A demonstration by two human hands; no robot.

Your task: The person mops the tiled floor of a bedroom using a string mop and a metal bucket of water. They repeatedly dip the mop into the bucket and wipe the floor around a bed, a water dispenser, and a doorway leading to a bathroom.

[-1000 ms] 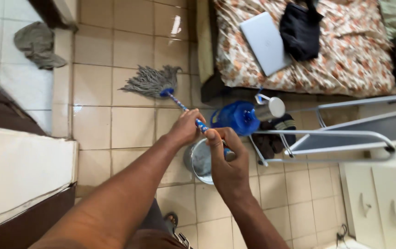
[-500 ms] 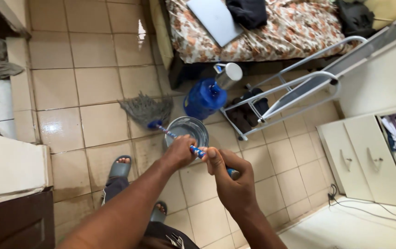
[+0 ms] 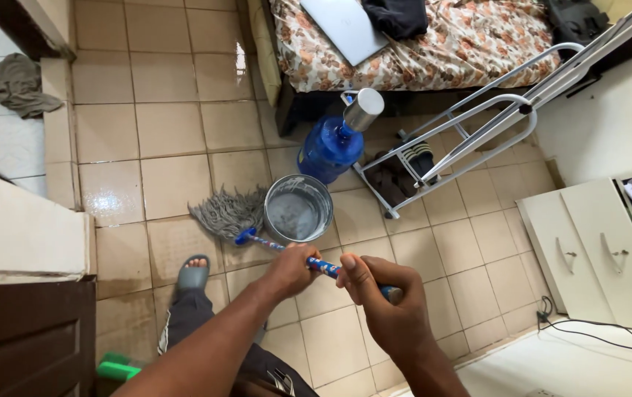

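Both hands grip a mop with a blue patterned handle (image 3: 309, 259) and a grey string head (image 3: 222, 212). Left hand (image 3: 290, 270) sits lower on the shaft, fingers wrapped shut round it. Right hand (image 3: 389, 309) holds the upper end, fingers clamped on the handle, thumb laid along the shaft. The mop head lies on the beige tiled floor (image 3: 169, 140), touching the left side of a round metal bucket (image 3: 299, 209) with water in it (level hard to judge). A foot in a grey slide sandal (image 3: 193, 273) stands just below the mop head.

Behind the bucket: a blue water bottle with a metal cap (image 3: 334, 143), lying tilted near a bed with a floral cover (image 3: 470, 44). A silver laptop (image 3: 347, 28) and dark clothes lie on the bed. A folded grey metal stepladder (image 3: 492, 125) leans to the right, with dark sandals beneath it. White cabinet doors (image 3: 588, 250) at right, a grey rag (image 3: 18, 84) far left, a green object at the bottom left edge (can't tell what).

Judgement: mop work next to the bucket. To do it well, keep the hands spaced on the shaft for leverage, lift the strings clear of the rim rather than dragging against it so the bucket doesn't tip, and keep the foot off the wet tile.
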